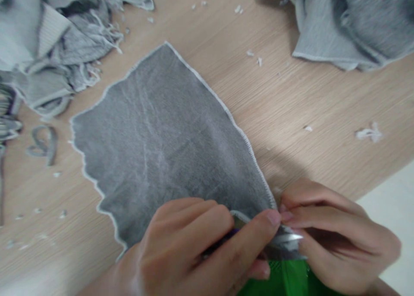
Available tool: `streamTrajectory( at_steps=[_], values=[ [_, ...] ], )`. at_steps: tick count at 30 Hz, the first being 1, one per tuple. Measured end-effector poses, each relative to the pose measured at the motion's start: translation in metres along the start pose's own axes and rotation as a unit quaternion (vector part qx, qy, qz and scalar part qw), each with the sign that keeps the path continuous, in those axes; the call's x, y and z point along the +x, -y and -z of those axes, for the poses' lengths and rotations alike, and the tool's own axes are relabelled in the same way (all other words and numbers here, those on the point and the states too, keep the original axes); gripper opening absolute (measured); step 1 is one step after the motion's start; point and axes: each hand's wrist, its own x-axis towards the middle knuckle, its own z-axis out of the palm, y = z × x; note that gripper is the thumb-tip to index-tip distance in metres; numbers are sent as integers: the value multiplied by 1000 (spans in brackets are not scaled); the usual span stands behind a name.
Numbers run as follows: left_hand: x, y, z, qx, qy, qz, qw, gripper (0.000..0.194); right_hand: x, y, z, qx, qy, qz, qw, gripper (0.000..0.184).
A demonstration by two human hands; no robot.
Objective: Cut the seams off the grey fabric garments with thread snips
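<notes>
A grey fleece fabric piece with a white stitched edge lies flat on the wooden table. My left hand is closed around a small tool with a purple handle and a shiny metal tip, held at the fabric's near right corner. My right hand pinches that same corner of the fabric, fingers pressed together right beside the metal tip. A bright green thing shows below both hands, partly hidden.
Heaps of grey fabric pieces lie at the far left and far right. A grey fabric strip curls at the left. White thread scraps are scattered over the table. The table's edge runs along the lower right, with pale floor beyond it.
</notes>
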Motion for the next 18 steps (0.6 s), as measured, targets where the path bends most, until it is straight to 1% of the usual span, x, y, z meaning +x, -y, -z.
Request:
streamTrajectory(
  at_steps=[2,5,7,11,15,18],
  values=[
    [2,-2,3,6,8,10,1000,19,-1,0,-2,2,-29,-7,1000,21],
    [6,-4,3,13,-11,5,1000,16,-5,0,-5,7,-52,-18,998,23],
    [7,-4,2,12,-17,5,1000,16,-6,0,-6,8,-49,-20,999,26],
    [6,-6,1,11,-3,11,1000,22,-4,0,-5,-6,-44,-8,999,30],
    [2,-4,-3,40,6,16,999,25,-4,-1,-4,-22,-49,-3,999,29],
    [-1,1,-3,15,-7,-12,1000,27,-6,-2,-4,-13,-45,-3,999,27]
  ],
)
